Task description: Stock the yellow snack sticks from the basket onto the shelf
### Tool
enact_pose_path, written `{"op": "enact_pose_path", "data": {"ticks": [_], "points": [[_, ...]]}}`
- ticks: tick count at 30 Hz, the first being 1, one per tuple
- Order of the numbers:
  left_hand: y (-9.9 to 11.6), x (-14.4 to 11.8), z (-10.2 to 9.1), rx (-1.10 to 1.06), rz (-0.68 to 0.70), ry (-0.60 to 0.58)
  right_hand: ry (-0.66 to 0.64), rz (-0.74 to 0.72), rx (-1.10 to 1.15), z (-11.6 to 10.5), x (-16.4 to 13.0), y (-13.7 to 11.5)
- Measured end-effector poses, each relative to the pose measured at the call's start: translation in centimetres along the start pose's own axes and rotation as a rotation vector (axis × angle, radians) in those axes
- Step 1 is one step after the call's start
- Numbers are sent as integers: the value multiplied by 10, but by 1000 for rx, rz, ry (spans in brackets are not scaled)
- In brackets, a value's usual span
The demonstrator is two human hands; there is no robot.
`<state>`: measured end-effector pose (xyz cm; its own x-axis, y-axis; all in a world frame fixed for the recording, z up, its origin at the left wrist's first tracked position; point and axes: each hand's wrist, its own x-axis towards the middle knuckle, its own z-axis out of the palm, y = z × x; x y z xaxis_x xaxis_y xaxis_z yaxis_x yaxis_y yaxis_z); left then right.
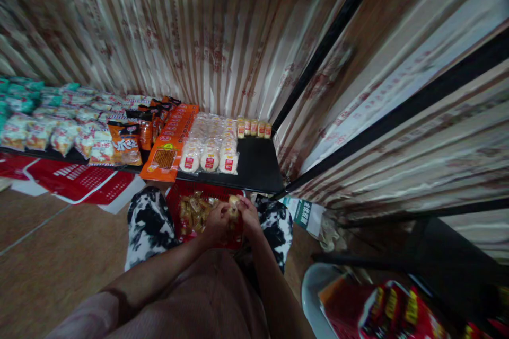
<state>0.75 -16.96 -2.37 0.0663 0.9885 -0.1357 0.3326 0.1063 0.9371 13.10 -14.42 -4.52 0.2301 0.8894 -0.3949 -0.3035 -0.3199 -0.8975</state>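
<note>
My left hand and my right hand meet over a red basket between my knees. Both hands grip small wrapped snack packs pulled together above the basket. More loose yellowish packs fill the basket under my left hand. Just beyond the basket lies a low black shelf with rows of round white snack packs and a short row of small yellow packs at the back.
Orange flat packs and several bagged snacks line the shelf to the left. Red printed cardboard lies on the floor at left. Striped wall panels rise behind and at right. A grey bin with red packages stands at lower right.
</note>
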Motion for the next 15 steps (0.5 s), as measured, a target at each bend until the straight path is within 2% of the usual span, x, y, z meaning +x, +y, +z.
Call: {"op": "enact_pose_path", "data": {"ticks": [3, 5, 7, 9, 11, 15], "points": [[1, 1, 3, -104, -25, 19, -32, -87, -45, -3, -1, -6], [3, 2, 5, -233, -95, 26, -60, -152, -111, -3, -5, -10], [7, 4, 7, -444, -233, 16, -93, -237, -215, -3, -11, -14], [10, 7, 8, -664, -430, -1, -118, -353, -342, -4, -19, -18], [13, 10, 6, -796, -582, -19, -131, -492, -478, -5, -27, -21], [16, 14, 1, -929, -722, -105, -180, -697, -665, -11, -41, -27]]}}
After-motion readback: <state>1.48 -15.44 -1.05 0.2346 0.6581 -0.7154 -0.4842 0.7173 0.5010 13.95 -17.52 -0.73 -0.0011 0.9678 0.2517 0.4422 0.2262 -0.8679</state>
